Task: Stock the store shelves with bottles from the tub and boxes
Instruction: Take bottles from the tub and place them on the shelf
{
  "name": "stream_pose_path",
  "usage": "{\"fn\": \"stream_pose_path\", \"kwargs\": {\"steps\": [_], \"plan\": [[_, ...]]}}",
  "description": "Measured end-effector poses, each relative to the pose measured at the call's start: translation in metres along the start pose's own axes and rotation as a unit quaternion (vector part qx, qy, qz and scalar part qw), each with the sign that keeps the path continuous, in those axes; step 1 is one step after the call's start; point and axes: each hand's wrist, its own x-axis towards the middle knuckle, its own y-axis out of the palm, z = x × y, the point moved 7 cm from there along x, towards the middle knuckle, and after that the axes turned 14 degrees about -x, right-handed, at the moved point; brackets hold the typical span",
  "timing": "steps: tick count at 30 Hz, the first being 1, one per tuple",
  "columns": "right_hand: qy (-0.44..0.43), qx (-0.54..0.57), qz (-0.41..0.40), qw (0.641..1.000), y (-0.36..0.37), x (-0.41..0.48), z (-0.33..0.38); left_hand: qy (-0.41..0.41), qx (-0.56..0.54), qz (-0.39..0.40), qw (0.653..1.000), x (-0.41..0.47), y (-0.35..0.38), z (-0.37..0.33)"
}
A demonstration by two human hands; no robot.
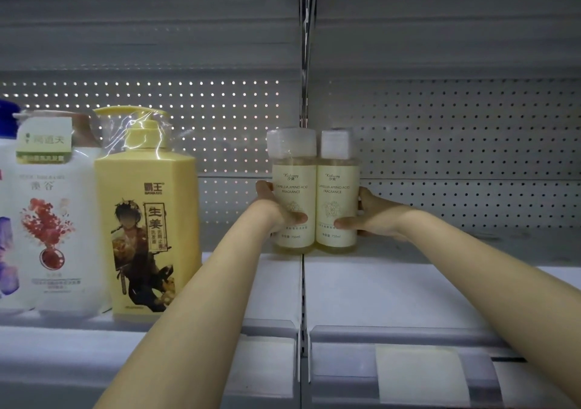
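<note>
Two arms of mine reach out over the front of the shelf (377,286). My left hand (276,212) wraps around the left bottle (294,195), and my right hand (367,218) wraps around the right bottle (338,193). My fingers are curled tight on each one, thumbs in front. I think I hold them from the outside so I can push both back together and keep them side by side. Both bottles stand straight up, caps on top, bottoms on or just above the shelf; I cannot tell which. They touch each other, right where two shelf boards meet. Their labels face me so people can read them. Off to the left stand a big yellow pump bottle (147,220) and a white pouch (50,213). Behind it all is the back wall with little holes (471,141).
</note>
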Motion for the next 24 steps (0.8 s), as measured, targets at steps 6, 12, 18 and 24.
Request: {"fn": "stream_pose_path", "kwargs": {"steps": [6,12,18,24], "plan": [[-0.007,0.001,0.017,1.0,0.001,0.011,-0.005,-0.007,0.053,0.0,0.999,0.009,-0.002,0.0],[-0.008,0.001,0.029,1.0,0.002,0.016,-0.008,0.0,0.058,-0.001,0.998,0.011,-0.001,-0.001],[-0.012,0.006,0.033,0.999,0.004,0.016,-0.009,0.005,0.036,-0.001,0.999,0.008,-0.001,-0.001],[-0.006,0.015,0.033,0.999,0.005,0.016,-0.01,0.006,0.02,0.002,1.0,0.007,0.001,-0.001]]}}
